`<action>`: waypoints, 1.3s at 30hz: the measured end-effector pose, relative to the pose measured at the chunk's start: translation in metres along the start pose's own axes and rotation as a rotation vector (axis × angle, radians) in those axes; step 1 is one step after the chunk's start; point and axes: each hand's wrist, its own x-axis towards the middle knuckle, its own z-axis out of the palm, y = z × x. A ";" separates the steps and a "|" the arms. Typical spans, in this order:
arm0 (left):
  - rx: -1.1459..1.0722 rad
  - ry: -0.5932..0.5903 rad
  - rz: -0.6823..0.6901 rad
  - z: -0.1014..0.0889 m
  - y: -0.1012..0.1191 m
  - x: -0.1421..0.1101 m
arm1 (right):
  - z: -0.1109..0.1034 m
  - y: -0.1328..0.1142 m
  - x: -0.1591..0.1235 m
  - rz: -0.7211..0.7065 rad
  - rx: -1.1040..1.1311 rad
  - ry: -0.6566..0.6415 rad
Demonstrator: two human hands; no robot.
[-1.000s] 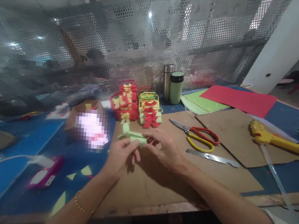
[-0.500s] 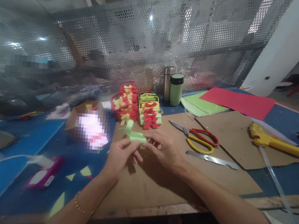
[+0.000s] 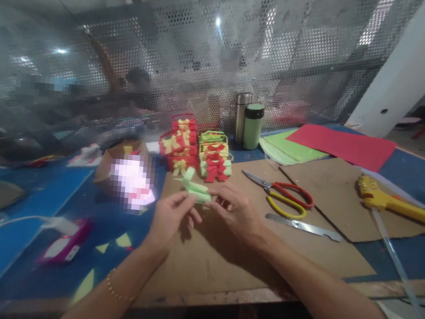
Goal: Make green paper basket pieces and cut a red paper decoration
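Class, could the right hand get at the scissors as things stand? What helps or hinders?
Probably yes: the scissors lie close beside the right hand on the cardboard, with nothing seen covering them. It may first need to release the green paper.

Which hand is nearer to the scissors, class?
Right: the right hand is close, left of the scissors; the left hand is farther left, beyond the right hand.

Pale green on the paper piece between left grip and right grip; red with yellow bows on ornaments beyond the left grip; right of both, red and yellow on scissors handles.
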 end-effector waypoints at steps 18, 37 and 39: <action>-0.073 0.023 -0.009 0.003 0.004 -0.001 | -0.002 -0.002 0.000 0.018 -0.044 -0.076; -0.094 0.010 0.006 0.007 0.005 -0.001 | 0.000 0.000 -0.001 0.020 -0.096 -0.066; -0.084 -0.011 0.022 0.005 0.005 -0.001 | -0.003 -0.001 0.001 0.011 -0.099 -0.073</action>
